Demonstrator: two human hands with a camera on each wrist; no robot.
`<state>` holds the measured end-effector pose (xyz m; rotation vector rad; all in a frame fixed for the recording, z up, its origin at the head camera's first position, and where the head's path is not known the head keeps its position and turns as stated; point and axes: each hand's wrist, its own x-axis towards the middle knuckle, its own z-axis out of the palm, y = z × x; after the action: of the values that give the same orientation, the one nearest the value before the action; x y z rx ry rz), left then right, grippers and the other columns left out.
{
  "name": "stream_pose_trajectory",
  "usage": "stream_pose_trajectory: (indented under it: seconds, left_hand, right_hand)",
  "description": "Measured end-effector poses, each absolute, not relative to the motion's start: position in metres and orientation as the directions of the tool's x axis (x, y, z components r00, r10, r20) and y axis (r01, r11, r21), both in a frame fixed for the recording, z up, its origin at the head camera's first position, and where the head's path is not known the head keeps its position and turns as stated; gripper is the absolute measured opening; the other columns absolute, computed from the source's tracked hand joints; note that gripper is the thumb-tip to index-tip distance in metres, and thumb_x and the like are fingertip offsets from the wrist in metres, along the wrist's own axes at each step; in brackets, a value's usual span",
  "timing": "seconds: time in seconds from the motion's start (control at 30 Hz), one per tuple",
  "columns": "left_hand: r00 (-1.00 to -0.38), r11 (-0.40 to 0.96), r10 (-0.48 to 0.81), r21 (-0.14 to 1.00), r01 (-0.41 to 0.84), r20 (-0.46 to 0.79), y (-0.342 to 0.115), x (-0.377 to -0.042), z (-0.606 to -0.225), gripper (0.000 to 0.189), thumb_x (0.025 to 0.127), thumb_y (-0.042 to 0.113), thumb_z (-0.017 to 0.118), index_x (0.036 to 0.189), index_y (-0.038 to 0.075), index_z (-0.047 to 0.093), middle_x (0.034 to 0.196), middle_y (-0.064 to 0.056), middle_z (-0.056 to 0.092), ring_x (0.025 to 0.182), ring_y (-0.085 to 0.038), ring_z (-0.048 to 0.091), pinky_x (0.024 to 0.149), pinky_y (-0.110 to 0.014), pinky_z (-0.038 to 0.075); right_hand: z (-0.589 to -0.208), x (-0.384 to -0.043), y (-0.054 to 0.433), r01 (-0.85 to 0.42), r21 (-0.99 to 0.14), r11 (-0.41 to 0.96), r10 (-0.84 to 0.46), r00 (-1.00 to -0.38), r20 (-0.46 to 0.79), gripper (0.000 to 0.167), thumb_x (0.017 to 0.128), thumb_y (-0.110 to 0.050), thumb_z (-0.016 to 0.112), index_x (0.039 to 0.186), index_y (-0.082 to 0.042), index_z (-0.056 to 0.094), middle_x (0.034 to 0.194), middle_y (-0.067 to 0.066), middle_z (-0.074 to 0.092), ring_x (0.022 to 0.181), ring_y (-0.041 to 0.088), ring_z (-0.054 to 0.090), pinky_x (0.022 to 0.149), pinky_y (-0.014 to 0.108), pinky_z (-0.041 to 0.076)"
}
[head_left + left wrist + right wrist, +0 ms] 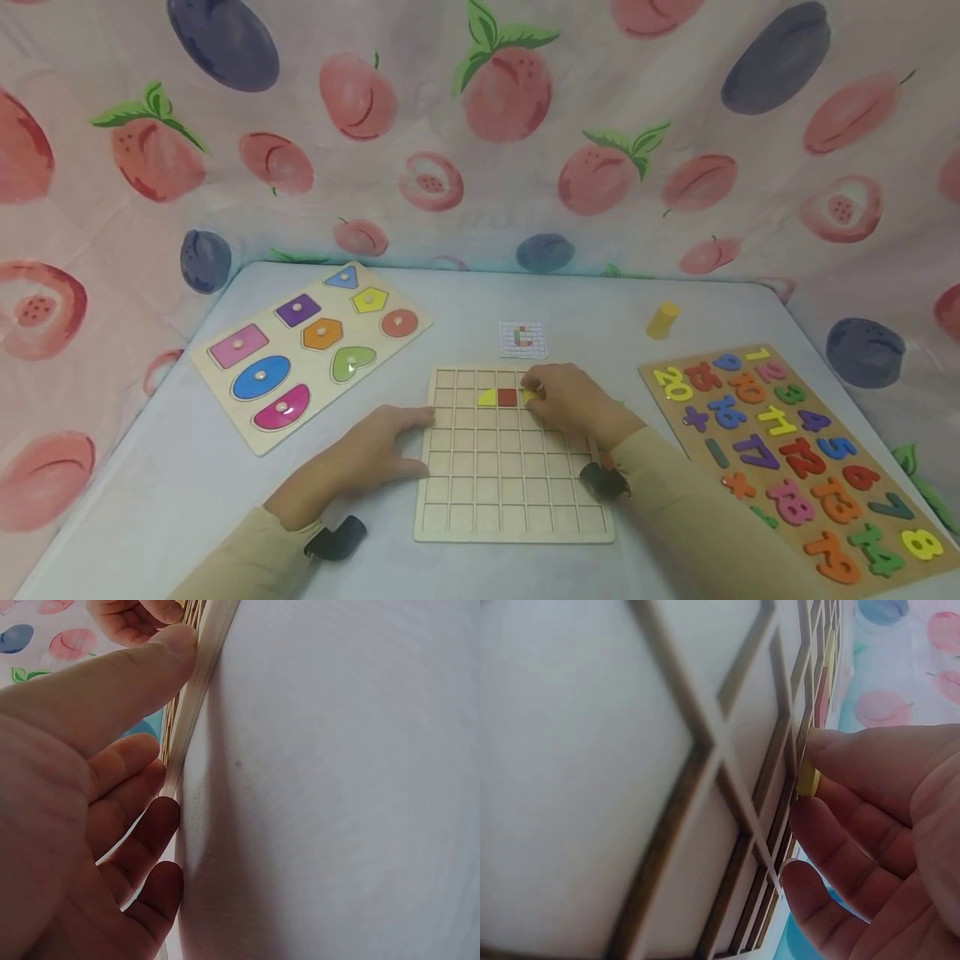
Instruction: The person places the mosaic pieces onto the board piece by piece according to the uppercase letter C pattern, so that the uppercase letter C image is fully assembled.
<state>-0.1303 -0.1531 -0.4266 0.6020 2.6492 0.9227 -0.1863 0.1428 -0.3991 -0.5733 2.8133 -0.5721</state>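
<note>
A wooden grid board (517,518) lies on the table. Its second row from the top bears a yellow quarter-round tile (487,398) and, beside it, a red square tile (507,397). Just right of these, my right hand (573,400) pinches a yellow tile (808,776) between thumb and fingers at the board's surface; the fingers hide much of its outline. My left hand (367,454) rests against the board's left edge, thumb and fingers apart, holding nothing. Above the board sits a small pattern card (523,340) with a coloured figure on a grid.
At the left lies a shape puzzle board (258,442) with knobbed pieces. A number puzzle board (708,479) occupies the right side, partly behind the right sleeve. A yellow cylinder (663,321) stands at the back right. Small coloured pieces (607,461) peek out by the right forearm.
</note>
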Motion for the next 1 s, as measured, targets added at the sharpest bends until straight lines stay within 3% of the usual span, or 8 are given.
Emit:
stream_pose_trajectory:
  seconds: [1.0]
  left_hand:
    - [-0.891, 0.733, 0.433, 0.629, 0.258, -0.139, -0.1526, -0.1284, -0.4247, 0.065, 0.079, 0.021, 0.086, 0.139, 0.013, 0.061, 0.141, -0.003, 0.057, 0.133, -0.030, 0.047, 0.109, -0.049, 0.039]
  right_hand:
    - [-0.3984, -0.1870, 0.1409, -0.307, -0.437, 0.846, -0.413, -0.895, -0.171, 0.035, 0.089, -0.009, 0.065, 0.124, -0.004, 0.067, 0.120, 0.008, 0.069, 0.098, 0.021, 0.062, 0.095, 0.042, 0.050]
